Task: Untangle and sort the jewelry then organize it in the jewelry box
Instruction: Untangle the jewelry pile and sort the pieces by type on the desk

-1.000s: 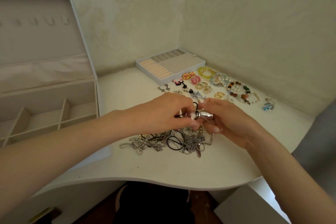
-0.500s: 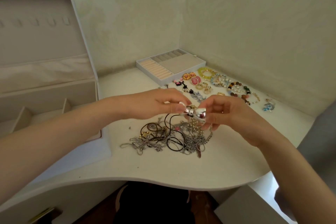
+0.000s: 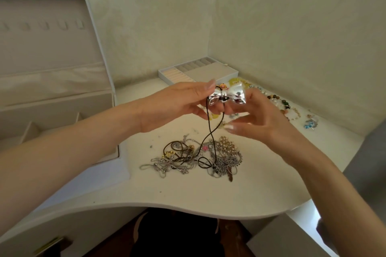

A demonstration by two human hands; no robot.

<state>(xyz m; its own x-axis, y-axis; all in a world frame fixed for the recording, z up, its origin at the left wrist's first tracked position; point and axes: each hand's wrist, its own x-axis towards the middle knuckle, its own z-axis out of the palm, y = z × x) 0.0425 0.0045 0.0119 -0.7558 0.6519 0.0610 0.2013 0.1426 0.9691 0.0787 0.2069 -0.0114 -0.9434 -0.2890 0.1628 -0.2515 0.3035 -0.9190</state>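
A shiny silver bow pendant [image 3: 228,94] is held up above the table between both hands. My left hand [image 3: 177,106] pinches its left side and my right hand [image 3: 261,119] holds its right side. Its dark cord [image 3: 211,131] hangs down in a crossed loop into the tangled pile of chains and cords [image 3: 198,157] on the white table [image 3: 261,190]. The open jewelry box [image 3: 54,98] stands at the left with its lid up and its compartments showing.
A removable ring tray [image 3: 198,73] lies at the back near the wall corner. Sorted bracelets and earrings [image 3: 282,104] are laid out along the right wall, with a blue piece [image 3: 311,124] furthest right. The table's curved front edge is close to me.
Both hands have risen from the pile, lifting the silver bow well above the table. Its dark cord is now drawn up out of the tangle and hangs down.
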